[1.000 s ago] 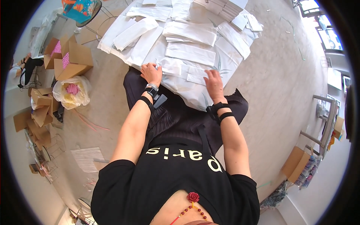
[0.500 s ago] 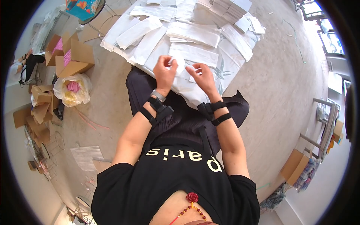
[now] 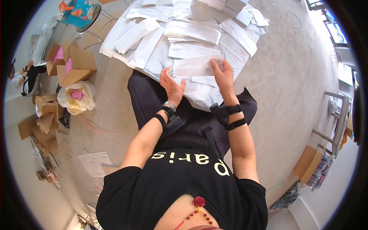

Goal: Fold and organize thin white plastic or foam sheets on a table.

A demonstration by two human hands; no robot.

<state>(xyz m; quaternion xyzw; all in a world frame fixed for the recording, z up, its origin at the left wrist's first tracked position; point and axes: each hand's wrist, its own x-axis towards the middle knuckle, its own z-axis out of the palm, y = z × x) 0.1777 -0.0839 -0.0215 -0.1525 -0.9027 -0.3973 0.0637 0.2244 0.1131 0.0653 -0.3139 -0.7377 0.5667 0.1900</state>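
Observation:
My right hand (image 3: 224,76) pinches the right end of a long flat white paper strip (image 3: 193,66) between thumb and fingers. The strip is spread sideways over the near part of the covered table. By its lower left end, my left hand (image 3: 172,87) has its fingers apart and holds nothing. Below the strip lies a smaller white piece (image 3: 204,80), partly covered. Farther up are piles of similar white strips (image 3: 193,31), and one more strip (image 3: 194,50) lies just beyond the held one.
A pale patterned cloth (image 3: 163,57) covers the table over my knees. Stacked white cards or boxes (image 3: 226,7) stand at the far right. On the floor at left are open cardboard boxes (image 3: 78,63) and a clear plastic bag (image 3: 76,97). A person (image 3: 23,78) sits at far left.
My hands have moved apart, the right one to the right and the left one slightly lower. The white paper, earlier bunched by my left hand, is now laid out flat under my right fingers.

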